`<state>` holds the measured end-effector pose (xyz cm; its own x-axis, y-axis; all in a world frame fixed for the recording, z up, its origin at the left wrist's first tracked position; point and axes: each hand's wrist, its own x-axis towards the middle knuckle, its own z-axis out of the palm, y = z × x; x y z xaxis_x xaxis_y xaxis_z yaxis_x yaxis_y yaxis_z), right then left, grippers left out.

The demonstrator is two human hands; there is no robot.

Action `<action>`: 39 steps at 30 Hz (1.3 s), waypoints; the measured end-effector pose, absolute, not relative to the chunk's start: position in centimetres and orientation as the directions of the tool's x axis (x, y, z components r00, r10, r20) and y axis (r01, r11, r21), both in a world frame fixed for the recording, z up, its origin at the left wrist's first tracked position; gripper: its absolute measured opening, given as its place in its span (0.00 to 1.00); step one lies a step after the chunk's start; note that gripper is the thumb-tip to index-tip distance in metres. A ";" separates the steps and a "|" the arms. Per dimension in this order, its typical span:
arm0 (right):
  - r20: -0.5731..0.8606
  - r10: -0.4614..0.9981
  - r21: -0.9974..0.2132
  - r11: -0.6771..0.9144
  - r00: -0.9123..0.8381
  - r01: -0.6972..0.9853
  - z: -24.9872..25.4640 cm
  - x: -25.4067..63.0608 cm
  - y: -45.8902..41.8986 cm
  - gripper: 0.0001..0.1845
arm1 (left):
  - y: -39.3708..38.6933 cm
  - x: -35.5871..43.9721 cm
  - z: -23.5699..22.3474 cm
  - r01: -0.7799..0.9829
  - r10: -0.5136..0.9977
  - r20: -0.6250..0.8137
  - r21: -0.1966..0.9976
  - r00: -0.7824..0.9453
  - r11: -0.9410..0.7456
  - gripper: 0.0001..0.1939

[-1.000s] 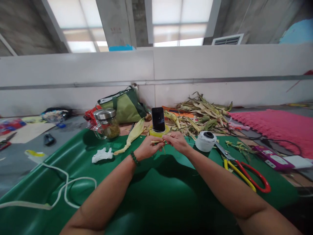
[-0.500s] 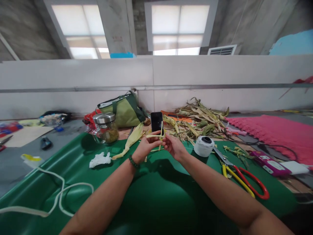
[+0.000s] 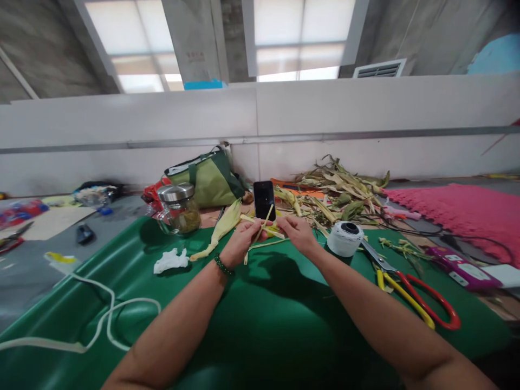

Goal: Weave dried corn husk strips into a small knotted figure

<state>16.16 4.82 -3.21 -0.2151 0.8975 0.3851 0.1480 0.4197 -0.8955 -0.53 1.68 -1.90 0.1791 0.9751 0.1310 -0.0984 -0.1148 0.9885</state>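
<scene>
My left hand (image 3: pixel 242 239), with a green bead bracelet at the wrist, is closed in a pinch on narrow pale corn husk strips (image 3: pixel 266 219) that cross each other. Close to their right side is my right hand (image 3: pixel 298 233), its thumb and fingers pressed together. What it pinches is too small to make out. Below the hands lies a green mat (image 3: pixel 260 325). A phone (image 3: pixel 264 199) stands upright just behind the strips. To the right of my right hand sits a spool of white thread (image 3: pixel 344 241), and a faint thread seems to run from it toward the hands.
Large scissors (image 3: pixel 410 287) with red and yellow handles lie at right. Dried husks (image 3: pixel 337 184) are heaped behind. A whole husk (image 3: pixel 224 225), crumpled tissue (image 3: pixel 171 261), glass jar (image 3: pixel 181 211) and green bag (image 3: pixel 211 181) stand left. A white cord (image 3: pixel 97 325) loops across the mat.
My right hand has drawn away from the strips to the right, widening the gap between my hands. The strips have tilted in my left hand. The view has shifted slightly.
</scene>
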 end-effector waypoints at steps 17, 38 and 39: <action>0.394 0.846 -0.900 0.435 -0.360 0.038 -1.3 17.9 4.8 0.25 | 1.5 -0.9 -1.6 -0.046 0.935 0.025 0.999 0.354 -0.010 0.20; 0.525 0.646 -0.731 0.676 -0.555 0.096 -1.2 17.3 3.3 0.15 | 0.5 -0.6 -1.6 -0.290 0.885 0.093 0.956 0.456 0.049 0.16; 0.528 0.627 -0.729 0.681 -0.574 0.073 -1.1 17.4 3.3 0.16 | 0.4 -0.6 -1.5 -0.290 0.878 0.098 0.956 0.469 0.048 0.15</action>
<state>17.37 3.29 -1.06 -0.5736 0.6266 0.5276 0.0735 0.6809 -0.7287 -0.59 0.38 -1.51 0.4687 0.8779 0.0981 -0.2895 0.0478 0.9560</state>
